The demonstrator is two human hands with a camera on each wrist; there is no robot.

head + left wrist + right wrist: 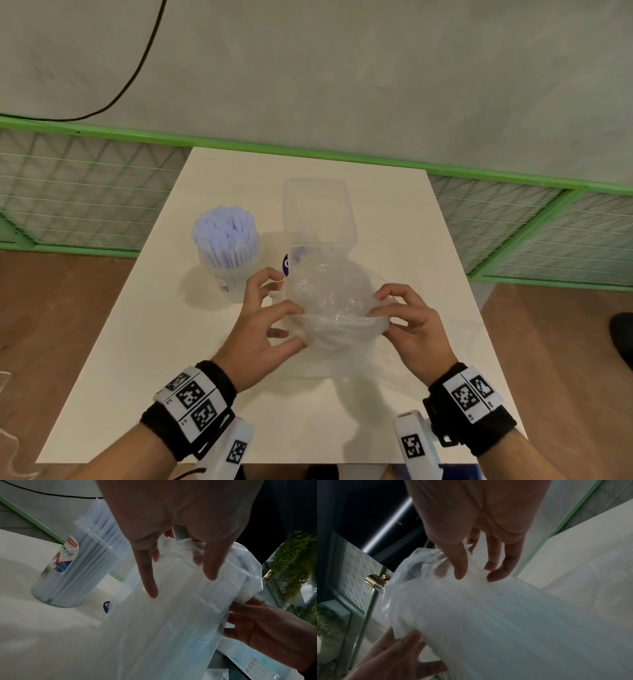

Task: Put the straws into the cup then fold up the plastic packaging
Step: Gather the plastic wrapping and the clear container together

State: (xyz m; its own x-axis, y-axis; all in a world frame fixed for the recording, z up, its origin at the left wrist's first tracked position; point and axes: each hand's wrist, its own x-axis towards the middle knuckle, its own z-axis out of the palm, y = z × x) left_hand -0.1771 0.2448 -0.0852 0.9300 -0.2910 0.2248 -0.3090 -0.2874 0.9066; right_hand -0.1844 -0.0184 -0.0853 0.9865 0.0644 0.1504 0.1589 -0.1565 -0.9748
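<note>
Over the white bench [394, 219] I see both hands, left hand [263, 329] and right hand [416, 329], pinching the plastic packaging [329, 291] by its near edge, its length running away from me.

I've got both hands bare, left hand [260, 329] and right hand [411, 329], no sleeves on the forearms. Each wrist wears a black strap [219, 380] carrying white plates printed with black square code markers [191, 397]. Under each wrist hangs a white camera block [412, 442], one more marker on its face.
</note>
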